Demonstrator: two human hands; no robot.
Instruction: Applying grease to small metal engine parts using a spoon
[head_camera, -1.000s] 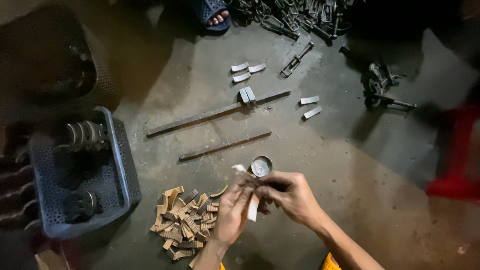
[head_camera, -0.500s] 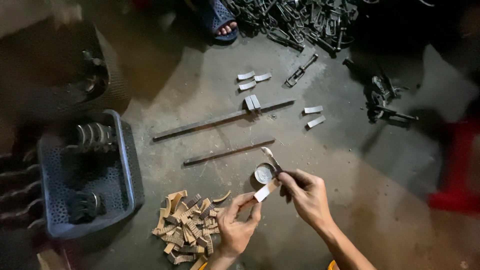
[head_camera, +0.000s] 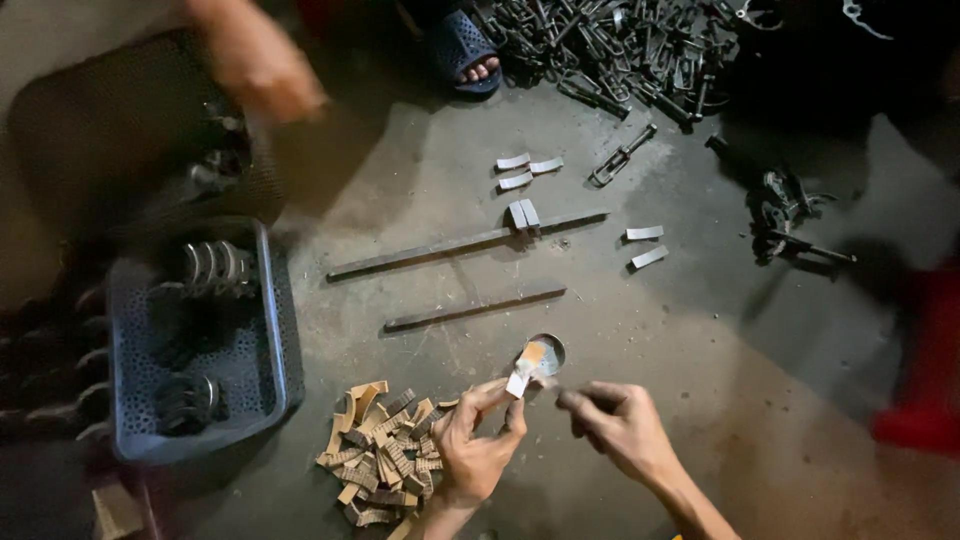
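Curved pale strip (head_camera: 521, 377) between fingertips (head_camera: 512, 399)

Bare concrete floor (head_camera: 700, 330) lay open right of the small round tin (head_camera: 547, 352), wide enough for a hand. Left of the tin the pile of tan curved strips (head_camera: 385, 450) blocked the way. Beyond the tin two long metal bars (head_camera: 470, 275) lay across.

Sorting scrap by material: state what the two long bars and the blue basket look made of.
Long bars: probably steel, dull dark grey, straight and thin with flat edges. Blue basket: likely moulded plastic, matte, with a perforated mesh wall and thick rim.
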